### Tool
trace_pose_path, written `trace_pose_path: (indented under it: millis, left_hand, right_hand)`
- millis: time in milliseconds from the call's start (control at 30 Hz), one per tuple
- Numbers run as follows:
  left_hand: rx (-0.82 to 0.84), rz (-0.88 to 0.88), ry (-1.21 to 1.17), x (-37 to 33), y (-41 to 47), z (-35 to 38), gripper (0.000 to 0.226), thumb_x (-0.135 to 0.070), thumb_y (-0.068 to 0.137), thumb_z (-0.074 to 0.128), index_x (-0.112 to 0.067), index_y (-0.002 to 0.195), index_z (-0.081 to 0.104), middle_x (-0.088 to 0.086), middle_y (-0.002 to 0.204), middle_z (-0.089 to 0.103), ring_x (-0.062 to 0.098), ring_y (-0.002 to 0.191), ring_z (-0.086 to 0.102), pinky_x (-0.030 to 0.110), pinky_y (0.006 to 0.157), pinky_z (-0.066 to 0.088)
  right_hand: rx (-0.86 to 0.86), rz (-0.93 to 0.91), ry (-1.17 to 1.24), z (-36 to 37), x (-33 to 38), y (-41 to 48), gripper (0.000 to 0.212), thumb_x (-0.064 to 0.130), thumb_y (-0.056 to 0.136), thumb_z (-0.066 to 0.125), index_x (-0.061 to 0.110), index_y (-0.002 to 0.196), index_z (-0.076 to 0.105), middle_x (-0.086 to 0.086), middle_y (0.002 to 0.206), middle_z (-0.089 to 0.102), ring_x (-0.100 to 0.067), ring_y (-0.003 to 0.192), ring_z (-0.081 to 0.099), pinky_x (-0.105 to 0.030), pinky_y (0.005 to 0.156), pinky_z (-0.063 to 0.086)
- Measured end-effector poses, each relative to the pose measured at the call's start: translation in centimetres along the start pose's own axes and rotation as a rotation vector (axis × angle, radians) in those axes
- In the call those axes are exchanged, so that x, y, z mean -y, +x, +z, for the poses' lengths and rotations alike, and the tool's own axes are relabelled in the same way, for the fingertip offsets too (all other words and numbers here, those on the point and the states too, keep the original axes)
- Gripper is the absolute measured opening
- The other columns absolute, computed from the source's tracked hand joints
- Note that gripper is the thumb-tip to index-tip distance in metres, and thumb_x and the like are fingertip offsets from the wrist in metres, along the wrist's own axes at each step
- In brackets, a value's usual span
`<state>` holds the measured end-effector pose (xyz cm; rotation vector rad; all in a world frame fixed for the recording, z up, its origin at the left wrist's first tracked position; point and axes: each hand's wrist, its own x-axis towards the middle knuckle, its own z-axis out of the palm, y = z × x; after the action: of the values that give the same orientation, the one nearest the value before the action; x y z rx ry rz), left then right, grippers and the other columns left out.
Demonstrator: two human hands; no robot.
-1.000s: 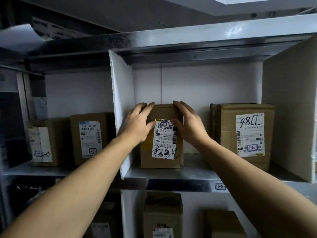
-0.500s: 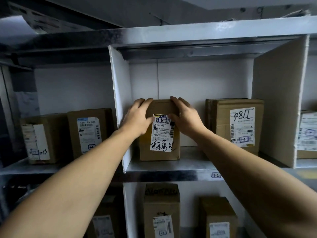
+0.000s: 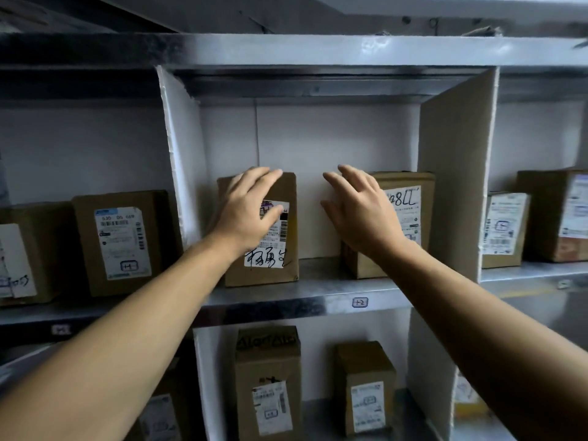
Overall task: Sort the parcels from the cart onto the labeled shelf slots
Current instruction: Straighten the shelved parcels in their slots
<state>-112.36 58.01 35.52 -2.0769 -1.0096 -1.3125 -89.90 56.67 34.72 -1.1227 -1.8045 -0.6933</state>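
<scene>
**Hands lift away from the parcel in the middle slot**

Half a second ago both hands clasped the parcel. Now the right hand has drawn off to the right, well apart from it, its grip spread with straight fingers. The left hand hangs before the parcel's upper front, grip also spread and holding nothing; contact cannot be told.

The parcel stands upright at frame centre on a dim grey metal shelf, just beside the left white divider. Its label carries black handwriting that cannot be read. The shelf edge below bears a slot tag reading "1-2".

A second box marked "98LL" stands against the right divider. Bare shelf lies between the two boxes, with open height above them.
</scene>
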Motion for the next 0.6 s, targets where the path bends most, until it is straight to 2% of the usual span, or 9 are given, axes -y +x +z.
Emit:
trace_pose_path:
  millis: [200, 333, 400, 600]
  left_hand:
    - [0.076, 0.029, -0.079, -3.8, 2.4, 2.8, 0.057, -0.023, 0.087, 0.070, -0.013, 0.139, 0.050, 0.008, 0.139, 0.050, 0.025, 0.131, 0.043, 0.033, 0.111, 0.030]
    - [0.099, 0.027, -0.125, -6.7, 4.7, 5.1, 0.057, -0.025, 0.088, 0.069, -0.014, 0.140, 0.049, 0.008, 0.141, 0.049, 0.024, 0.132, 0.042, 0.028, 0.109, 0.027]
    - [0.126, 0.007, -0.145, -8.1, 5.8, 6.4, 0.058, -0.027, 0.089, 0.068, -0.017, 0.142, 0.048, 0.006, 0.142, 0.047, 0.024, 0.133, 0.040, 0.030, 0.111, 0.027]
    - [0.192, -0.022, -0.134, -11.4, 8.2, 10.0, 0.059, -0.029, 0.091, 0.065, -0.024, 0.145, 0.042, 0.004, 0.148, 0.040, 0.023, 0.137, 0.034, 0.036, 0.114, 0.027]
  right_hand:
    - [-0.012, 0.075, -0.061, -3.0, -6.3, -1.2, 0.049, 0.029, 0.095, 0.063, 0.013, 0.140, 0.053, -0.023, 0.143, 0.049, -0.043, 0.131, 0.046, -0.053, 0.104, 0.044]
    - [0.042, 0.172, -0.055, -4.4, -10.0, -1.5, 0.054, 0.034, 0.096, 0.062, 0.019, 0.146, 0.047, -0.017, 0.151, 0.042, -0.038, 0.139, 0.037, -0.052, 0.109, 0.040]
    - [0.067, 0.221, -0.044, -4.8, -11.7, -1.5, 0.056, 0.036, 0.095, 0.063, 0.022, 0.147, 0.045, -0.016, 0.154, 0.039, -0.037, 0.141, 0.035, -0.051, 0.112, 0.037]
    - [0.127, 0.267, 0.036, -4.8, -15.4, -1.0, 0.056, 0.036, 0.094, 0.064, 0.028, 0.146, 0.046, -0.015, 0.152, 0.041, -0.040, 0.131, 0.046, -0.053, 0.107, 0.044]
